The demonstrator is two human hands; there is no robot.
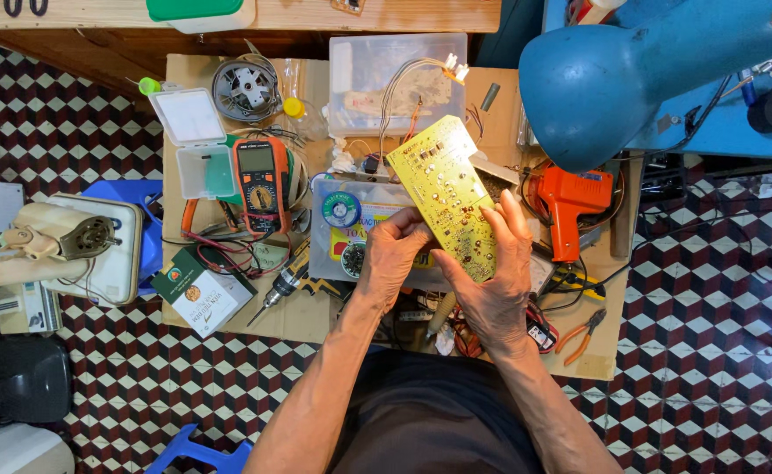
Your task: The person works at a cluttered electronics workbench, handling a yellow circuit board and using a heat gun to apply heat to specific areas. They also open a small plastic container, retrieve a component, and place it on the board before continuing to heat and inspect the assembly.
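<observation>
A long yellow circuit board (443, 189) is held up over the cardboard work surface (311, 316), its solder side facing me. My left hand (392, 256) grips its lower left edge with the fingertips. My right hand (494, 283) wraps the lower right end, thumb on the board. Thin wires (401, 83) run from the board's top to a small white connector (454, 66).
An orange multimeter (260, 180), an open white case (196, 140), a clear plastic box (395, 79), an orange soldering gun (570, 211), a solder spool (341, 209), a green booklet (200, 288) and orange pliers (582, 333) lie about. A blue lamp head (632, 75) hangs at upper right.
</observation>
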